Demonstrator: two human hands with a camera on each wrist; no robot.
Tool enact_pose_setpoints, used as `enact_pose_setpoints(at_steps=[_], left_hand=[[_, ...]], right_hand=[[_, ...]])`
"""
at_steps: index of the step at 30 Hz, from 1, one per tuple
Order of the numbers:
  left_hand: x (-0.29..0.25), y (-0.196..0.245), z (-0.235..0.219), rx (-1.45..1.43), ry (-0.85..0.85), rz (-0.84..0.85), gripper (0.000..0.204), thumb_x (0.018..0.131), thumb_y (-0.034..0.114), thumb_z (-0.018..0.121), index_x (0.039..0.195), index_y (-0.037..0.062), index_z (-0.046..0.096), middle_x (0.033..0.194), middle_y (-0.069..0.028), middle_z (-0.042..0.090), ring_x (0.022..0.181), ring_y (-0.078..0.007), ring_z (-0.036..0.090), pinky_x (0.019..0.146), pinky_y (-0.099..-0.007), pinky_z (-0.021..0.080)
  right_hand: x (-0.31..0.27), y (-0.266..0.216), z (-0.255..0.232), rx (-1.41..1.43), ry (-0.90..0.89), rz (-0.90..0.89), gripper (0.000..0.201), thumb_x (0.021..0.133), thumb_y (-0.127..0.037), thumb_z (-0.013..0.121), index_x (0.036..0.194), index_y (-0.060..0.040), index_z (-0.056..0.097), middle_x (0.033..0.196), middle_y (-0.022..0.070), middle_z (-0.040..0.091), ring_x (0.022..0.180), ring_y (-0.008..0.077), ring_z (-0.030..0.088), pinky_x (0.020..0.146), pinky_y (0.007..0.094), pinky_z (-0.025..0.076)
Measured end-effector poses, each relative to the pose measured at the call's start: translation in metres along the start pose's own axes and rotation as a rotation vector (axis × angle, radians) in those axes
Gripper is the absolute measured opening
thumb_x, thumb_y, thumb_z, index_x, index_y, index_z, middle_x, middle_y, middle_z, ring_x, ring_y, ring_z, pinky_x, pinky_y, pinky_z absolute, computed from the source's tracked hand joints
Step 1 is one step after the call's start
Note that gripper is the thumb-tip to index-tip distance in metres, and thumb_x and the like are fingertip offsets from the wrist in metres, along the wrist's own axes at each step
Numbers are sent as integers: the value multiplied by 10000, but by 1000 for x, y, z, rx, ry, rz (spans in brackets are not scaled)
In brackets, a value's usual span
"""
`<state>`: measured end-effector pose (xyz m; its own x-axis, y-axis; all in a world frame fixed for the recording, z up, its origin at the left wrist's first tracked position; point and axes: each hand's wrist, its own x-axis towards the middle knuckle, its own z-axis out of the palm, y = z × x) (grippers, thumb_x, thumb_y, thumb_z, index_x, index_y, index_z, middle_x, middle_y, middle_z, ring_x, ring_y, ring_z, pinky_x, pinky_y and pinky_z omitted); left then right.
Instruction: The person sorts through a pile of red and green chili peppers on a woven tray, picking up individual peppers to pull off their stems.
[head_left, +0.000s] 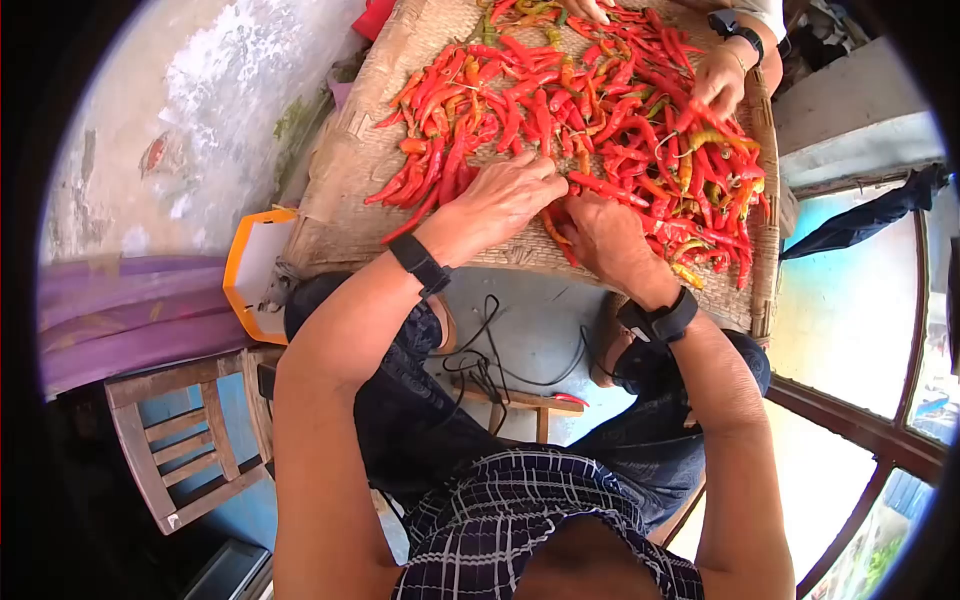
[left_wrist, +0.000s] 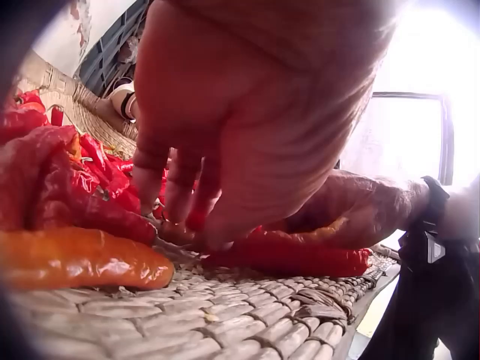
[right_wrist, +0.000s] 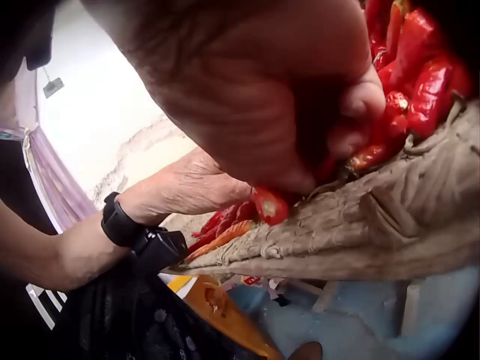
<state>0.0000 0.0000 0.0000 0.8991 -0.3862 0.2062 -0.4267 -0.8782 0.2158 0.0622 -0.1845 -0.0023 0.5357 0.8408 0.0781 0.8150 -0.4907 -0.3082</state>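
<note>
- Red chillies [head_left: 545,120]: heaped at one o'clock, on a woven tray [head_left: 338,218].
- Left hand [head_left: 508,196], toward twelve: fingers bent down among chillies; I cannot tell its grip.
- Right hand [head_left: 607,238], two o'clock: fingers curled over chillies; any pinch hidden from me.
- Hazard, my judgement: a wrist sweep could spill chillies off the tray's six-o'clock edge.

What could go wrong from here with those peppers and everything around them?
The yellow pepper near the front edge of the tray could get nudged off, since the right hand is working nearby. The other person's hand is in the same pile, so hands might bump. The loose cable between the feet could snag one.
</note>
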Motion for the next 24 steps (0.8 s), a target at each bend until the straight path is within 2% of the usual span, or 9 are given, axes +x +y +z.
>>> enact_pose_setpoints(at_steps=[2,5,9,12,14,15,19,22,24], left_hand=[[3,4,-3,-16,114,-53,305,720,-12,588,1006,59,508,963,-120,495,929,-311,532,750,-411,477],[-1,5,-19,-40,115,-184,301,730,-43,541,1015,50,513,963,-121,510,928,-313,539,741,-413,479],[-3,6,-12,-16,95,-196,265,734,-47,526,979,51,544,957,-117,519,925,-309,543,732,-404,482],[-4,3,1,-37,63,-22,200,745,-18,534,923,61,579,952,-116,526,920,-306,551,719,-399,486],[-4,3,9,-54,34,24,151,754,4,534,875,67,597,927,-109,537,921,-298,554,701,-394,487],[-3,5,6,-55,32,25,151,754,4,534,875,67,597,927,-109,537,921,-298,554,701,-394,487],[4,9,-1,-85,1,-53,138,771,26,531,886,71,593,884,-102,553,867,-296,571,668,-402,482],[8,10,-4,-122,57,-90,126,775,24,532,883,63,585,847,-103,555,826,-304,575,653,-407,477],[9,9,-4,-112,95,-92,123,777,21,531,884,58,580,833,-105,556,813,-311,576,648,-410,476]], right_hand=[[-1,3,-7,-43,-6,17,156,769,-208,598,771,-53,613,720,159,647,625,367,625,599,450,516],[10,-2,-35,2,41,128,147,788,-174,595,795,-30,621,692,204,609,676,355,620,600,433,488],[4,20,-74,359,251,173,141,804,-141,598,832,-10,645,643,166,624,624,330,638,577,414,499],[-5,34,-99,301,359,299,167,817,-151,623,913,-16,650,692,156,634,638,296,637,589,394,497],[-6,40,-106,-107,710,218,211,831,-179,634,973,-23,639,773,161,638,677,285,633,615,368,502],[-7,41,-104,-106,710,221,211,831,-179,634,973,-23,639,773,161,638,677,285,633,615,368,502],[-13,17,-83,367,343,204,232,844,-223,638,963,-25,643,835,164,652,745,302,643,643,367,503],[-15,-12,-68,367,-3,130,274,820,-260,645,933,-11,627,775,215,626,735,355,629,633,427,493],[-14,-16,-53,349,4,78,263,823,-224,641,980,-13,618,804,215,623,759,363,620,650,421,487]])
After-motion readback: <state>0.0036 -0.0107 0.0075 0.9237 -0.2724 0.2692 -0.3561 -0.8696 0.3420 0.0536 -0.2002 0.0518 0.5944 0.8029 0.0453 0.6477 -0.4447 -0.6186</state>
